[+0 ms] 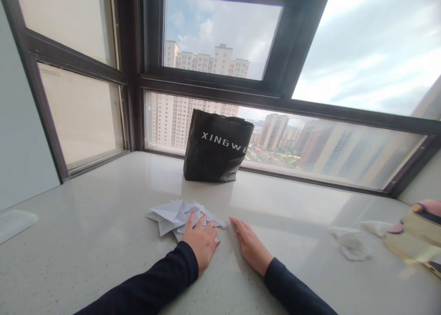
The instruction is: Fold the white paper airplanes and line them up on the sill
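Several folded white paper pieces (172, 215) lie in an overlapping pile on the pale speckled countertop (113, 241). My left hand (201, 242) rests with spread fingers on the right part of the pile, covering some of it. Just right of the pile, my right hand (251, 246) lies on its edge on the counter, fingers stretched out and nothing held. Its fingertips are close to the pile's right end. Behind the papers stands an upright black bag (218, 147) with white lettering.
At the right are a crumpled white tissue (350, 242), another tissue (376, 227) and a yellow and pink object (413, 232). A white item (15, 224) lies at the far left. Dark-framed windows (213, 83) border the back.
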The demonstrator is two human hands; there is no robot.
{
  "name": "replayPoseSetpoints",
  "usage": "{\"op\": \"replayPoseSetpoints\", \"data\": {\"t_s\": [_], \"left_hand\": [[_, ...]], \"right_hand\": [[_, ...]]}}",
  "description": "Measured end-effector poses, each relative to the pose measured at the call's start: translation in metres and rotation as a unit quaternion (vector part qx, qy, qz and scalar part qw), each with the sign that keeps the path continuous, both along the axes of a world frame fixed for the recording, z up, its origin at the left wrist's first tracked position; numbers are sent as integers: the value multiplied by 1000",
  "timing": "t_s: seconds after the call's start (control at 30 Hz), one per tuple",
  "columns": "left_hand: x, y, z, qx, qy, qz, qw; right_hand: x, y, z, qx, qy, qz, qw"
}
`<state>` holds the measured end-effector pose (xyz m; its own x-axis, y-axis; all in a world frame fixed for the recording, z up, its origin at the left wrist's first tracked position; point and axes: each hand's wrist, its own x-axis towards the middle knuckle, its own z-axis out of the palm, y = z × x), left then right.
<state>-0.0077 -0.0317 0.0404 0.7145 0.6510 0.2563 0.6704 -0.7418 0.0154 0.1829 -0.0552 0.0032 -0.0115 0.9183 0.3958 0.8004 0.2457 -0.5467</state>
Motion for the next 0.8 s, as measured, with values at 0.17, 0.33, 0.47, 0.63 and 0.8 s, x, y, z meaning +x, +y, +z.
{"op": "replayPoseSetpoints", "data": {"t_s": [0.17,0.33,0.47,0.63,0.8], "left_hand": [[-2,8,-4,26,14,8,1000],[-2,16,-15,65,-20,-105,992],[-1,18,-22,33,-21,-95,995],[-2,16,-15,26,-18,-42,999],[-5,18,-6,-6,-5,-3,1000]], "right_hand": [[-4,-2,4,12,8,-12,1000],[-7,-3,5,13,17,-2,1000],[-8,-3,5,5,8,-2,1000],[-9,-4,6,0,-1,-4,1000],[-10,-5,9,-4,-4,-4,1000]]}}
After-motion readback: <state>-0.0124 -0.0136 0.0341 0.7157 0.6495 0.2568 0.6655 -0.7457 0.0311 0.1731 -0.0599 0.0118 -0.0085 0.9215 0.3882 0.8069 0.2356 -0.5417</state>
